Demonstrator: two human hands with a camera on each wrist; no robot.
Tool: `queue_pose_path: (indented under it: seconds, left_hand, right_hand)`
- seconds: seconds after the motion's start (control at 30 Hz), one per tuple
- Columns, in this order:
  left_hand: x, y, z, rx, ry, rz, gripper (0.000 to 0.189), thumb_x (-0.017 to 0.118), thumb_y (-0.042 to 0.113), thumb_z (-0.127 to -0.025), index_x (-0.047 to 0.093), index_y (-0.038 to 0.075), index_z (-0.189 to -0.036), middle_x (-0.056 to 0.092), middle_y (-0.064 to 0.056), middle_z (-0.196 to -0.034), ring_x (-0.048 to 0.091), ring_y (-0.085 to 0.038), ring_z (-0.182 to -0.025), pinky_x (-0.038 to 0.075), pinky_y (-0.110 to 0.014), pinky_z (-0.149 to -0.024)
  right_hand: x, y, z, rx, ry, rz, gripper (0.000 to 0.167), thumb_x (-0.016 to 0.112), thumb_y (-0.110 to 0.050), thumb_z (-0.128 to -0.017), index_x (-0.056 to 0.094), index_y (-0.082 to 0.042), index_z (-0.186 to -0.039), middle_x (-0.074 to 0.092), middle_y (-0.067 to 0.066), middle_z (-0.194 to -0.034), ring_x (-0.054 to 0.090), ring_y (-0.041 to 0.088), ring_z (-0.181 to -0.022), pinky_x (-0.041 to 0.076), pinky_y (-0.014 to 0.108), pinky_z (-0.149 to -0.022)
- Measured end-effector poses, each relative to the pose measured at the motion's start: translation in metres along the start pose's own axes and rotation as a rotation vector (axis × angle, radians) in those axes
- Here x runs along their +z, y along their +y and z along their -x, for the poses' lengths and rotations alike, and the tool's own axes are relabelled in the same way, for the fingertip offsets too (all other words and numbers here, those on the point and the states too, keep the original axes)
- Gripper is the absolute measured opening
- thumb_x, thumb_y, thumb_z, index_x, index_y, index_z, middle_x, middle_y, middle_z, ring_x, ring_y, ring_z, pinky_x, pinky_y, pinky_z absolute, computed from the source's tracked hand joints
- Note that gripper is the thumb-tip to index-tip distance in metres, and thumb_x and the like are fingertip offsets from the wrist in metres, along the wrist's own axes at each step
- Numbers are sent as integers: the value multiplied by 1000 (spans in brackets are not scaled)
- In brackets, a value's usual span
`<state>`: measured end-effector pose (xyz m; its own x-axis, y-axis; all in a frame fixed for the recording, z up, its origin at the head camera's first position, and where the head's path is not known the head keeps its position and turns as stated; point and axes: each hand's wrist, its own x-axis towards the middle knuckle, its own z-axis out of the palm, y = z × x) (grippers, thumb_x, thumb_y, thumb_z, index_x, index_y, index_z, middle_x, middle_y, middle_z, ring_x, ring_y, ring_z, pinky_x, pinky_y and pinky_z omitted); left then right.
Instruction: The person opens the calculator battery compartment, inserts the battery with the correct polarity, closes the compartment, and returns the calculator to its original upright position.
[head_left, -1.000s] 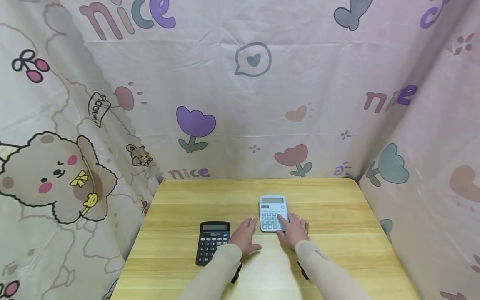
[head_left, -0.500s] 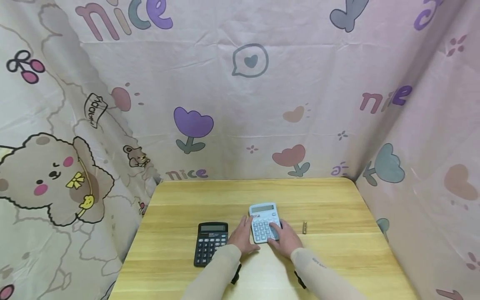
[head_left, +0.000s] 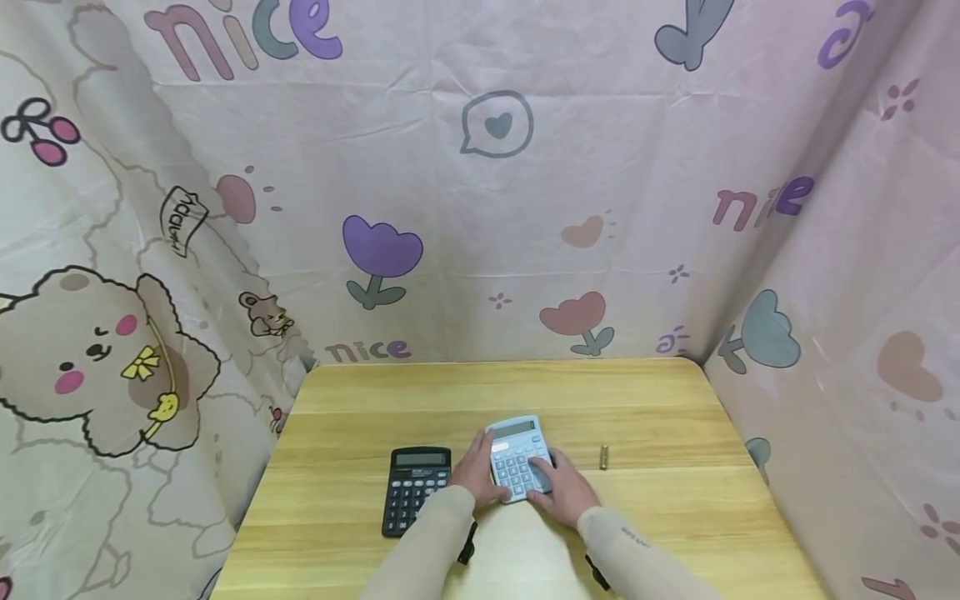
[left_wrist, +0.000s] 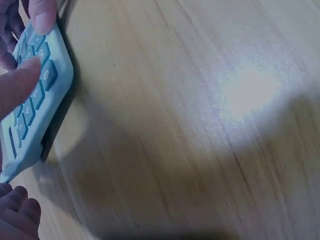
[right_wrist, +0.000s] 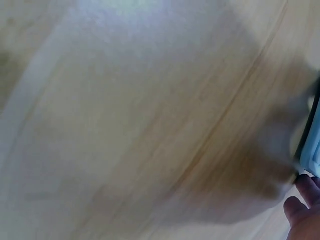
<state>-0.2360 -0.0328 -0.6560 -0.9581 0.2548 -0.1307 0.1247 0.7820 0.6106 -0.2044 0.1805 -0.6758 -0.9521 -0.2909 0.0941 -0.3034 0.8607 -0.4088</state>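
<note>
I see the left hand (head_left: 476, 478) and right hand (head_left: 570, 493) gripping the blue calculator (head_left: 516, 465), well inside the bench (head_left: 675, 533)'s far edge; straying thumbs (left_wrist: 17, 85) could mispress keys (left_wrist: 49, 75).

Black calculator (head_left: 408, 490), small brass-coloured cylinder (head_left: 603, 457) on wooden table (head_left: 697, 500); printed cloth (head_left: 480, 208) behind.
</note>
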Motion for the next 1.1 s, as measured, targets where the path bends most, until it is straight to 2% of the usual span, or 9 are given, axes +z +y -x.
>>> queue_pose_path:
  seconds: [0.27,0.37,0.53,0.7,0.87,1.1]
  left_hand:
    - [-5,11,0,-70,-18,43,115,92,25,-58,27,15,-152,16,-18,-158,37,-43,-133,36,-55,-106]
    - [-5,12,0,-71,-12,52,114,92,27,-58,28,13,-152,18,-19,-157,37,-42,-133,36,-55,-106]
    - [-1,5,-1,-45,30,79,112,89,35,-62,28,6,-151,24,-22,-154,40,-42,-130,38,-54,-105]
    - [-2,5,2,-48,49,109,108,87,34,-65,28,3,-150,30,-23,-150,44,-41,-126,40,-52,-103]
    - [-2,5,4,-54,58,121,105,85,35,-69,27,2,-150,35,-22,-145,50,-36,-120,44,-49,-101]
    - [-1,3,5,-68,64,143,100,81,37,-74,27,3,-150,40,-23,-139,54,-33,-112,47,-49,-97]
  right_hand:
    - [1,-2,3,-32,31,-14,62,74,-47,-79,57,-22,-133,45,21,-138,48,36,-122,45,53,-98]
    - [4,0,4,-39,43,-7,62,74,-49,-79,57,-23,-133,46,19,-137,47,35,-123,45,52,-98]
    - [9,3,5,-75,65,-2,63,74,-52,-77,58,-25,-132,48,17,-136,49,34,-121,45,51,-97]
    - [13,4,7,-103,94,3,62,75,-52,-76,59,-27,-130,50,16,-134,51,32,-118,47,51,-95]
    - [13,4,10,-92,84,-2,65,75,-51,-76,57,-25,-132,49,15,-135,50,30,-119,47,48,-96]
    - [7,-2,12,-58,62,-37,75,77,-49,-76,51,-16,-138,47,15,-138,49,31,-121,45,49,-98]
